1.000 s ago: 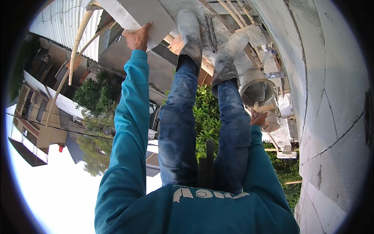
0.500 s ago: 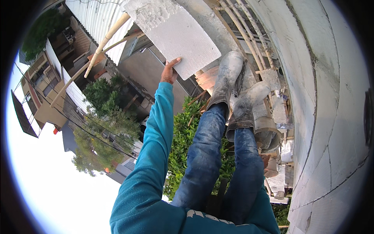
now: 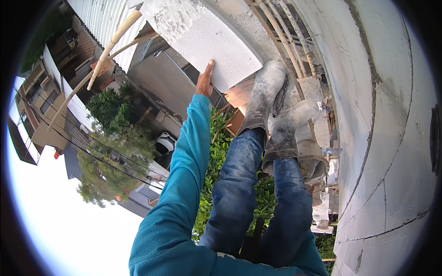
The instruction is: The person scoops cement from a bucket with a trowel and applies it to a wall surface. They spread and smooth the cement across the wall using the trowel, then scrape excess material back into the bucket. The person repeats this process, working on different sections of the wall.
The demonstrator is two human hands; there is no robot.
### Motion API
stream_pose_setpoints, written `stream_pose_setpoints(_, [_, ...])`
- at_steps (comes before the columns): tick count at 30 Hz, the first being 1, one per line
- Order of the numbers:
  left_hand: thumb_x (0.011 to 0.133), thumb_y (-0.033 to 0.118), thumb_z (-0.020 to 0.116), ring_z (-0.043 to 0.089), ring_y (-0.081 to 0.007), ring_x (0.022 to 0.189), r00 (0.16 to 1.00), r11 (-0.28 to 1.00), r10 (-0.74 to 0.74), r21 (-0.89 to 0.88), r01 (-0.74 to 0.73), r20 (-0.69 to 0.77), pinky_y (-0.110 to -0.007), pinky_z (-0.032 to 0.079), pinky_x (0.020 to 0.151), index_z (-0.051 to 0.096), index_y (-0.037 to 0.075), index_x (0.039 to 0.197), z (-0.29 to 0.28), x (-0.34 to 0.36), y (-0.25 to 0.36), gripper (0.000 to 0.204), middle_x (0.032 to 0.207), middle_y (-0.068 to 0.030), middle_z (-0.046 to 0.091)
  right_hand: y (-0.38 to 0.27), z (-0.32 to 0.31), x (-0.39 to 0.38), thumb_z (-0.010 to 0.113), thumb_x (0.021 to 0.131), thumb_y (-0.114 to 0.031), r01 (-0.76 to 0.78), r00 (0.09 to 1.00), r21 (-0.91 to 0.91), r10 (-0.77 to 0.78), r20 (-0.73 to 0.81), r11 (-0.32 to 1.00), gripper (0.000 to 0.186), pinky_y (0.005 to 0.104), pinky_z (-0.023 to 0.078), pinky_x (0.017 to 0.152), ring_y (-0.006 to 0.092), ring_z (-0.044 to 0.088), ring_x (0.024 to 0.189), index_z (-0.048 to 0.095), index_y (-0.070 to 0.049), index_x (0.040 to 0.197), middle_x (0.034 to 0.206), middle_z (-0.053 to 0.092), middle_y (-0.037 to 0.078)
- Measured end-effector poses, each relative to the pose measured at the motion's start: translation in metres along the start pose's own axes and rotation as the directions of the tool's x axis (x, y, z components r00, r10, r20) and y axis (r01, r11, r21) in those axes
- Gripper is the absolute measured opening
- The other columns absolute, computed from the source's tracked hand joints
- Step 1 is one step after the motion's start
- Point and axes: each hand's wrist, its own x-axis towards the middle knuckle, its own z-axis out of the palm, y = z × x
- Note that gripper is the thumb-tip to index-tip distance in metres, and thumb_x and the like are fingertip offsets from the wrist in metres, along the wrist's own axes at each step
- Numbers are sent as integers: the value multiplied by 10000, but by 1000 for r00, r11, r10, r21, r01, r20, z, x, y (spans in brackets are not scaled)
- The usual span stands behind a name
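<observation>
My left hand [image 3: 204, 79] grips the near edge of a white, rough-surfaced block [image 3: 216, 43], thumb on its face. The block lies beside my dusty rubber boots [image 3: 262, 87], on a grey, plaster-caked ledge [image 3: 241, 20]. My right hand [image 3: 311, 188] is mostly hidden behind my right leg, near a dirty bucket [image 3: 313, 163]; I cannot see what its fingers do.
A cracked white block wall [image 3: 382, 133] curves along the right. Bamboo poles [image 3: 287, 39] line the scaffold, and another pole [image 3: 113, 43] juts out left. Below are a corrugated roof [image 3: 99, 20], houses, wires, green foliage [image 3: 214, 188] and a parked vehicle [image 3: 163, 143].
The view has rotated and shifted, bringing more of the block into sight at upper middle, with my left hand still on it. My right hand has become largely hidden behind my leg.
</observation>
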Motion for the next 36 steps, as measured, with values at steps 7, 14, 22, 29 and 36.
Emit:
stream_pose_setpoints(7, [673, 609, 804, 271, -439, 1402, 997, 986, -38, 167, 26, 70, -590, 167, 1146, 205, -98, 1474, 26, -30, 36, 1225, 1501, -286, 302, -27, -17, -50, 417, 1027, -452, 35, 999, 31, -35, -18, 999, 505, 462, 537, 771, 190, 391, 495, 333, -124, 652, 524, 324, 26])
stream_pose_setpoints(14, [772, 415, 777, 374, -428, 1343, 858, 747, 440, 638, -186, -266, -453, 339, 1114, 255, -177, 1407, 59, -100, 41, 1012, 1439, -340, 337, -90, 10, -148, 403, 1034, -461, 173, 981, -60, -167, 97, 983, 509, 444, 539, 744, 164, 350, 475, 320, -133, 654, 516, 301, 11])
stream_pose_setpoints(22, [587, 429, 906, 327, -461, 1367, 492, 295, 28, 463, -836, 870, -455, 307, 1147, 54, 10, 1527, 149, -348, 32, 1336, 1488, -303, 285, -144, 128, -241, 368, 1027, -502, 472, 848, -305, -332, 414, 827, 578, 441, 542, 796, 207, 430, 521, 315, -117, 599, 528, 334, 43])
stream_pose_setpoints(29, [488, 237, 948, 174, -530, 1405, 478, 268, 472, 396, -878, 740, -491, 272, 1152, -25, 6, 1532, 163, -391, 52, 1445, 1521, -364, 72, -169, 220, -310, 355, 1031, -480, 555, 705, -191, -336, 625, 810, 568, 476, 537, 818, 227, 487, 534, 343, -96, 613, 554, 358, 55])
stream_pose_setpoints(36, [645, 279, 851, 361, -479, 1284, 595, 372, 752, 562, -739, 285, -481, 346, 1086, 74, -91, 1489, 156, -374, 64, 1206, 1423, -337, 272, -159, 299, -345, 386, 1018, -337, 495, 488, -77, -204, 849, 865, 436, 385, 529, 806, 214, 572, 627, 481, -28, 727, 665, 494, 102])
